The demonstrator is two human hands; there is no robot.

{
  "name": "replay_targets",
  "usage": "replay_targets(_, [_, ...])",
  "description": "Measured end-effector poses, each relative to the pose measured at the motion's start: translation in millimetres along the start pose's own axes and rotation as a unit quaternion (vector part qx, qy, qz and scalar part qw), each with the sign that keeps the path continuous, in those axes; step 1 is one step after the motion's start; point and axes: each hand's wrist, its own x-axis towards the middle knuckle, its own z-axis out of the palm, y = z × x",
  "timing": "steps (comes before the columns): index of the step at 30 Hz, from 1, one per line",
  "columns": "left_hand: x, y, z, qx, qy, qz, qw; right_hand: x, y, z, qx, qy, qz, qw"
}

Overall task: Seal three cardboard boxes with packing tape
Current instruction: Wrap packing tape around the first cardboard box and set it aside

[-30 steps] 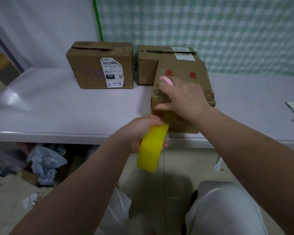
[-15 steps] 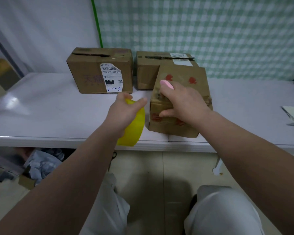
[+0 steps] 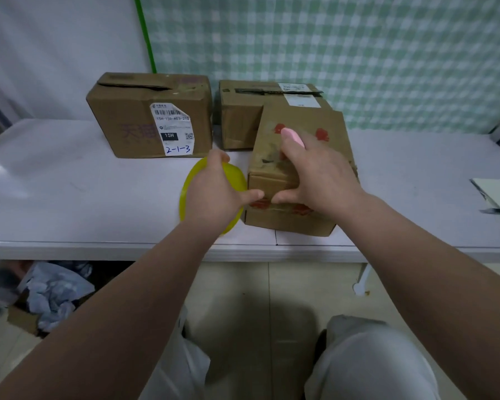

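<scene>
Head view, left hand (image 3: pixel 214 194) curled round tape (image 3: pixel 235 176)

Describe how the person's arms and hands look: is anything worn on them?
The left arm and right arm are bare to the picture's edge: no sleeve, watch or bracelet shows. The left hand has no glove or ring. The right hand is ungloved too; a pink piece sits at its far end, perhaps a fingertip cover, but that is unclear.
</scene>
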Motion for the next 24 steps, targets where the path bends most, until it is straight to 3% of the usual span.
replay_targets(3, [1,-1,-1,0.001,-0.012,0.008,1.000,1,2,-9,0.085,-0.004,0.004,0.996])
replay_targets(6, [5,-1,-11,-0.064,-0.057,-0.014,0.996,12,8,-22,0.210,0.033,0.060,0.975])
replay_targets(10, [16,5,-17,-0.145,-0.042,-0.085,0.985,31,11,-23,0.166,0.017,0.117,0.979])
replay_targets(14, [21,10,-13,-0.149,-0.056,-0.088,0.983,40,2,-14,0.100,-0.058,0.159,0.980])
replay_targets(20, [21,5,-10,-0.168,-0.059,-0.094,0.979,54,-3,-14,0.070,-0.099,0.218,0.968])
replay_targets(24, [21,6,-11,-0.170,-0.061,-0.095,0.979,62,-2,-12,0.053,-0.086,0.241,0.965])
